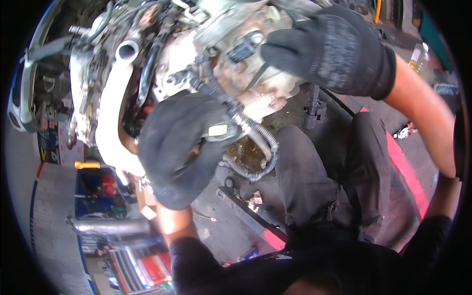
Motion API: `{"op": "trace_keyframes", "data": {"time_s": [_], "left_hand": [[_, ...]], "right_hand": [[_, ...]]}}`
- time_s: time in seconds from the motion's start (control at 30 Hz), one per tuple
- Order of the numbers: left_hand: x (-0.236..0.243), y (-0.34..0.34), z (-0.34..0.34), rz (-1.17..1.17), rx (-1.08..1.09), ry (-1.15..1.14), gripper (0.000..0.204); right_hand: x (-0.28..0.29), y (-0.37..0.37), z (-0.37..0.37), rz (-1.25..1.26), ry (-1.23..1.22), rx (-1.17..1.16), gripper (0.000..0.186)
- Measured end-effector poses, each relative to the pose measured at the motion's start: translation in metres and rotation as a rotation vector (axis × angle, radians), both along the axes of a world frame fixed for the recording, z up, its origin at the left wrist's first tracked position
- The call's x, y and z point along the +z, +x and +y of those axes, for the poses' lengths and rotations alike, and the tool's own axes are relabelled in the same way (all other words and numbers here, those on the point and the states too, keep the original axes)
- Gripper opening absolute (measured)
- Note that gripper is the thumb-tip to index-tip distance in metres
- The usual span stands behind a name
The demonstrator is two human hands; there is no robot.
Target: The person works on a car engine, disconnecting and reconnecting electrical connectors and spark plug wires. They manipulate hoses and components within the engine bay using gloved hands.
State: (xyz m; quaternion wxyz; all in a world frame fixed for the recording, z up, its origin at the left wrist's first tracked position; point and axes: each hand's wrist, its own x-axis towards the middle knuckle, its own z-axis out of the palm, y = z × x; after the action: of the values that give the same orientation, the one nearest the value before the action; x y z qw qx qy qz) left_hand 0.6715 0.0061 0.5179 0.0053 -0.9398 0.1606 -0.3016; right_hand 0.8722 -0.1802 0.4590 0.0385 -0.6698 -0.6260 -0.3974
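Corrugated wiring conduit [274, 147] loops beside the gloved left hand [182, 142], raised with fingers curled. Farther off, the gloved right hand [324, 54] angles leftward near a black connector [246, 46]; whether either hand clamps anything, I cannot tell

Ribbed hose [273, 148] crowds left hand [179, 147]; below seemingly open.

From where I am standing, a corrugated hose [272, 147] is looping out to the right of the left hand [184, 145], while a pipe [112, 105] is running along that hand's left. Farther right and ahead, the right hand [317, 54] is reaching over the engine [177, 54], a connector [245, 46] sitting just left of its fingertips. The person's legs [312, 179] are bending behind that hand.
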Motion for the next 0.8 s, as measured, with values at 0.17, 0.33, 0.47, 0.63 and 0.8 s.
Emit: {"op": "trace_keyframes", "data": {"time_s": [0.17,0.33,0.47,0.63,0.8], "left_hand": [[-0.019,0.003,-0.003,-0.01,-0.011,-0.251,0.036],[-0.038,0.002,-0.003,-0.079,-0.071,-0.357,0.038],[-0.074,0.026,-0.035,-0.27,-0.15,-0.114,0.037],[-0.107,0.037,-0.049,-0.24,-0.107,-0.156,0.037],[-0.109,0.013,-0.06,-0.232,-0.169,-0.325,0.039]], "right_hand": [[-0.031,-0.016,-0.043,0.349,0.3,0.006,0.047],[-0.107,-0.022,-0.101,0.867,0.665,-0.223,0.015],[-0.324,0.003,-0.232,1.141,0.561,-0.733,0.017],[-0.481,-0.034,-0.325,1.275,0.007,-0.819,0.023],[-0.449,-0.066,-0.299,1.629,0.362,-0.92,0.027]]}}
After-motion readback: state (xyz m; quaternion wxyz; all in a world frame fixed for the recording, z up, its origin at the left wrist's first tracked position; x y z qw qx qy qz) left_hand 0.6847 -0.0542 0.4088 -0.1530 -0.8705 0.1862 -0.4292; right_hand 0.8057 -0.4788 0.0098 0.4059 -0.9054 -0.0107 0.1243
